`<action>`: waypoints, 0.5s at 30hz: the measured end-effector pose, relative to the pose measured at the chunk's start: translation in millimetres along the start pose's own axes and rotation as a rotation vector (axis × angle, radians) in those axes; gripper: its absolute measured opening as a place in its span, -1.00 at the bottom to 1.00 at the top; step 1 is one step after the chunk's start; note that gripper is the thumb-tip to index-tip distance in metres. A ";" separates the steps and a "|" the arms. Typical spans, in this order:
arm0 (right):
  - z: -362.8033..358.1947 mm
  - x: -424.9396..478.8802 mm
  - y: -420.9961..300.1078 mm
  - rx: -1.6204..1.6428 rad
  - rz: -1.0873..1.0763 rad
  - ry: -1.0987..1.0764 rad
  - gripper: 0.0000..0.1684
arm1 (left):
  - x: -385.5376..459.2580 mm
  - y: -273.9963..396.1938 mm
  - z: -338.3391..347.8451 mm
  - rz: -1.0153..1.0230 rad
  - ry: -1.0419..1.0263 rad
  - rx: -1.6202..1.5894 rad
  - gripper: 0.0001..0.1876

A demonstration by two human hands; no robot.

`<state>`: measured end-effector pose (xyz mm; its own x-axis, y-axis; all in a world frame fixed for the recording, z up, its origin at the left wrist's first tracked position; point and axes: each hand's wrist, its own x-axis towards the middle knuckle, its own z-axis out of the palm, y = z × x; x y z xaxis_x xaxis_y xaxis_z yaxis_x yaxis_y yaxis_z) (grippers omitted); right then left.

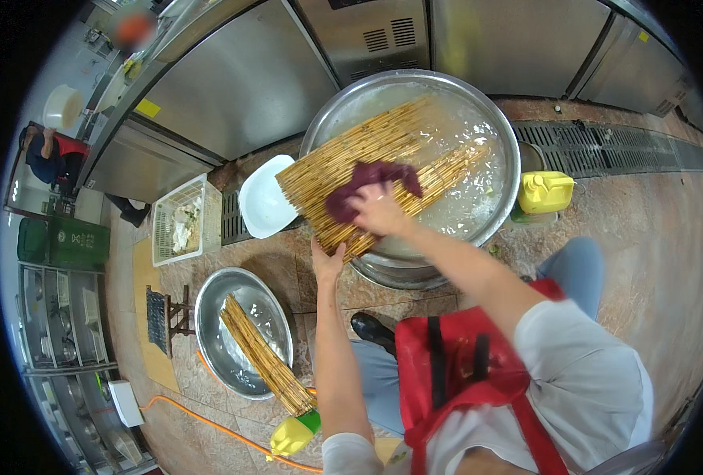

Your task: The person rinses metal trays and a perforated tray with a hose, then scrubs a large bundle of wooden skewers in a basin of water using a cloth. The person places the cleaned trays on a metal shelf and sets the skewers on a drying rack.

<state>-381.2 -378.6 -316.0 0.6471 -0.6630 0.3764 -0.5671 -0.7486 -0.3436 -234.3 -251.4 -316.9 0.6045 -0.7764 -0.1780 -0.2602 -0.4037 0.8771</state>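
Note:
A wide bamboo mat (351,145) slants across a large round metal basin (509,160). Its upper end dips into cloudy water, and its lower end juts past the rim toward me. With my left hand (328,261) I grip the mat's near edge. My right hand (381,209) presses a dark maroon cloth (344,202) against the slats; it is slightly blurred. To the left stands a smaller metal basin (203,314) with water, where a rolled bamboo mat (265,356) leans over the rim.
Beside the large basin lie a white plastic tub (268,199) and a yellow jug (545,191). A white crate (215,222), a low stool (158,320), an orange hose (209,421) and another yellow jug (292,436) are left. Steel cabinets (238,77) line the back. A person (51,151) stands far left.

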 end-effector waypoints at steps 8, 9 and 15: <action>-41.6 -31.3 159.9 -0.122 0.407 -0.179 -0.37 | 83.4 36.5 4.8 -0.286 0.046 -0.208 0.16; -39.1 -26.5 137.2 -0.065 0.326 -0.210 -0.35 | 101.9 36.0 -1.7 -0.296 0.094 -0.319 0.19; -38.4 -43.4 171.6 -0.037 0.320 -0.294 -0.44 | 109.7 95.3 30.8 0.068 0.110 -0.397 -0.24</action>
<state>-526.2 -478.6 -358.2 0.5503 -0.8350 -0.0067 -0.7770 -0.5091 -0.3703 -216.0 -389.9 -266.6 0.6785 -0.7298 -0.0836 -0.0047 -0.1182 0.9930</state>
